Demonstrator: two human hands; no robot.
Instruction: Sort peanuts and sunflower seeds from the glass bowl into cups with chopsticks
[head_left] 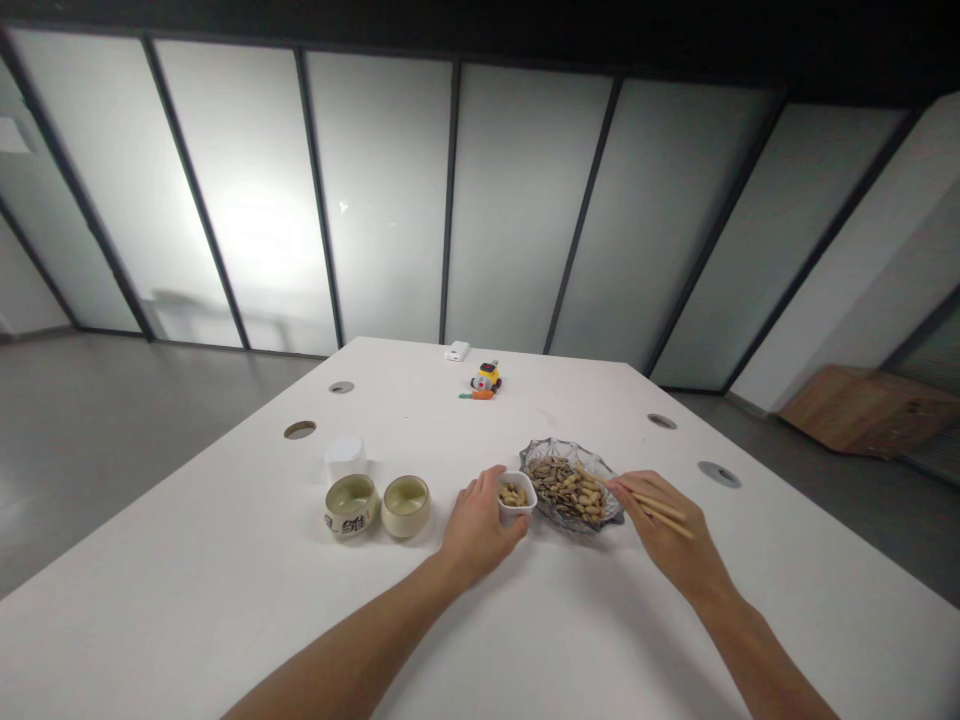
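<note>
My left hand (484, 517) is closed around a small white square cup (517, 510) with some peanuts (512, 494) inside. Just to its right stands a scalloped clear glass bowl (574, 528) filled with sunflower seeds (551, 475) and more peanuts (589, 500). In my right hand (671, 530) is a pair of wooden chopsticks (660, 508). Their tips reach into the glass bowl among the peanuts; whether they pinch one I cannot tell. The cup sits close beside the bowl's left rim.
Left of my left hand stand two beige ceramic cups, a lettered cup (351, 508) and a plain cup (406, 508), with a white container (346, 458) behind. Farther back lie a toy car (487, 377), a toy carrot (478, 396) and a white box (457, 351). Round holes pierce the white table (247, 570).
</note>
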